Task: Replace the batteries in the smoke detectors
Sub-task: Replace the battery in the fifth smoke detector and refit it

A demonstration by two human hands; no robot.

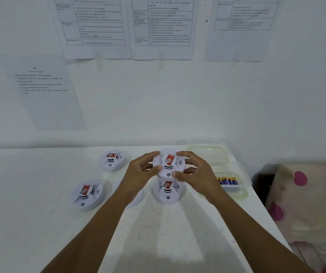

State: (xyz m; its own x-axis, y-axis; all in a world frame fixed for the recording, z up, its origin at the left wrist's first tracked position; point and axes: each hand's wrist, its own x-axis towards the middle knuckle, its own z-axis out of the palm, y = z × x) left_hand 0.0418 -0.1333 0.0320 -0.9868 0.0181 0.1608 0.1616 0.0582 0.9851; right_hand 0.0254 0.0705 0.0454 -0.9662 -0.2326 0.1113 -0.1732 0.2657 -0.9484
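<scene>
White plastic smoke detectors lie scattered on the white table point(40, 223), each with a red label on top. Toward the left side, one detector point(87, 194) sits nearer the front, and a second detector point(112, 160) lies beyond it, close to the back edge by the wall. Near the middle, the left hand point(140, 174) and the right hand point(195, 174) together hold a third detector point(168, 163) raised above the surface, fingers curled around its rim from either side with thumbs on the near edge. Directly below it a fourth detector point(167, 191) rests on the table. Along the right edge stand clear plastic containers point(213, 152); the nearer one point(235, 186) holds a row of blue and gold batteries point(228, 180). Printed sheets point(162, 26) hang on the wall behind.
</scene>
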